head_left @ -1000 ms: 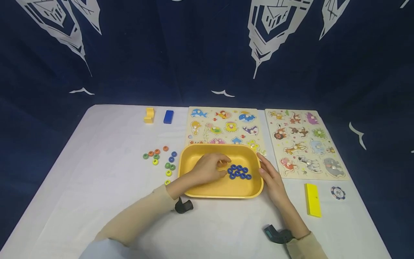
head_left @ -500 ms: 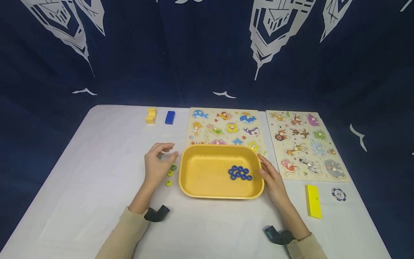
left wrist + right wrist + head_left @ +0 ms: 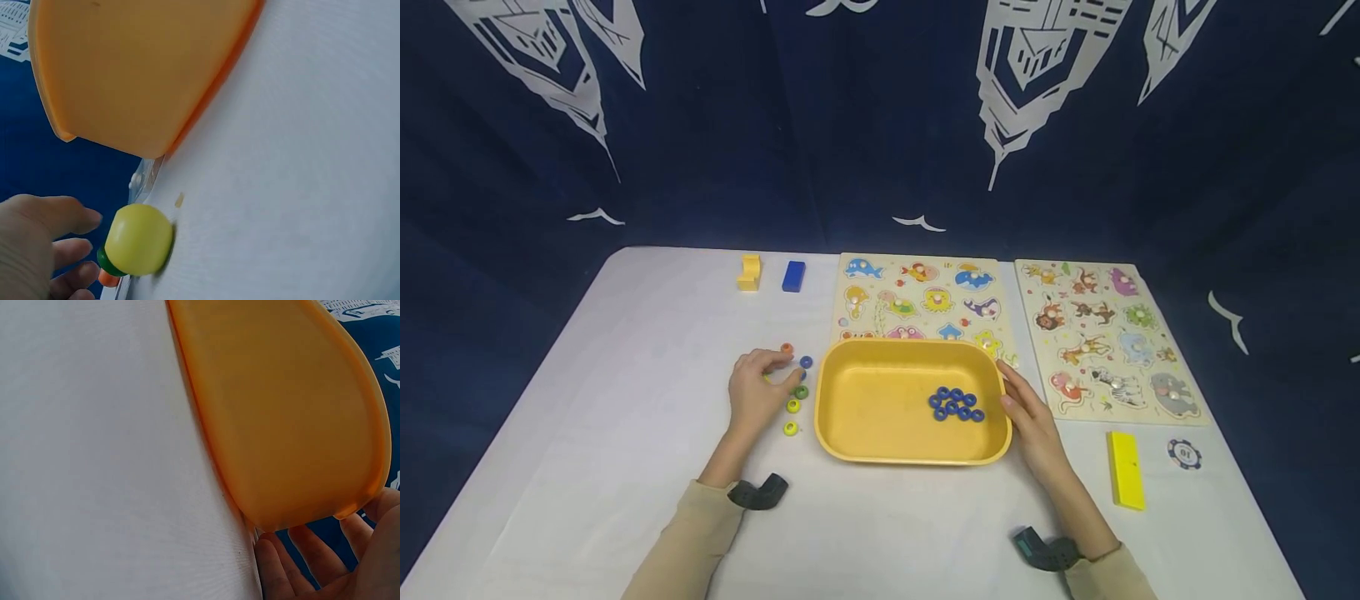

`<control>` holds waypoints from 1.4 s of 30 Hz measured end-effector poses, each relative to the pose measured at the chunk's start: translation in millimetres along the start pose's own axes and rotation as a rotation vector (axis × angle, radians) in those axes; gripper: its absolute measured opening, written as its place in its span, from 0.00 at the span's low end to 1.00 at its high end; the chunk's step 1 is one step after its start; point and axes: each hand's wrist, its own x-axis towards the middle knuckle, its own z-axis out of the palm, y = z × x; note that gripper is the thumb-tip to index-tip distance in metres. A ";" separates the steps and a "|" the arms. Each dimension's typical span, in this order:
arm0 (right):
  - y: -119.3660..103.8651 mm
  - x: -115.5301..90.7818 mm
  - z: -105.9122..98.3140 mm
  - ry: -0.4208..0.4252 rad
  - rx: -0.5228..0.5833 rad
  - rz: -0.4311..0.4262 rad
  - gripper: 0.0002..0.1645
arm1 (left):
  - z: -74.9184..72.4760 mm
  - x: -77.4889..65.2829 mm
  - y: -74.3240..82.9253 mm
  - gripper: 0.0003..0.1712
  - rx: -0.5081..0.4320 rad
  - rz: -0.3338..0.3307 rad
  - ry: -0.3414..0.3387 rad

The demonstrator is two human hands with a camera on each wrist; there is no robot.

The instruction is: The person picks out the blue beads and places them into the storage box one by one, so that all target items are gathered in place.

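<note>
In the head view my left hand (image 3: 758, 393) is low over a group of small beads left of the tray, fingers bent, thumb and forefinger apart. Around its fingertips lie an orange bead (image 3: 787, 348), a blue bead (image 3: 806, 362), a green bead (image 3: 801, 392) and a yellow bead (image 3: 793, 406); other beads are hidden beneath the hand. The left wrist view shows a yellow bead (image 3: 140, 240) close beyond the fingertips. My right hand (image 3: 1032, 421) rests against the right end of the yellow tray (image 3: 913, 458), its extended fingers (image 3: 315, 553) touching the outer wall. Several blue beads (image 3: 952, 407) lie inside.
Two picture puzzle boards, a sea-animal board (image 3: 891, 287) and a land-animal board (image 3: 1108, 333), lie behind and right of the tray. A yellow block (image 3: 1125, 471) and a poker chip (image 3: 1184, 454) are at right. Farther back sit a blue block (image 3: 793, 277) and a yellow curved block (image 3: 749, 273).
My left hand has gone from inside the tray to the loose beads at left, shifting slightly down there. My right hand stays at the tray's right end.
</note>
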 end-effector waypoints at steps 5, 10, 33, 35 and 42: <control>-0.6 -0.4 -0.1 0.006 -0.010 -0.007 0.26 | 2.0 -0.4 -0.5 0.17 0.113 0.044 -0.042; -1.2 -0.8 0.0 -0.001 -0.005 -0.020 0.26 | 2.1 -0.6 3.7 0.16 0.186 0.037 -0.080; -1.1 0.1 0.2 -0.001 -0.023 -0.015 0.26 | -16.8 11.8 56.4 0.13 -0.173 0.150 -0.003; 0.4 0.4 0.1 -0.001 -0.025 -0.015 0.26 | -14.0 12.1 76.0 0.13 -0.207 0.170 -0.076; 0.9 0.6 0.0 0.003 -0.020 -0.014 0.26 | 17.4 13.4 125.9 0.08 -0.206 0.274 -0.398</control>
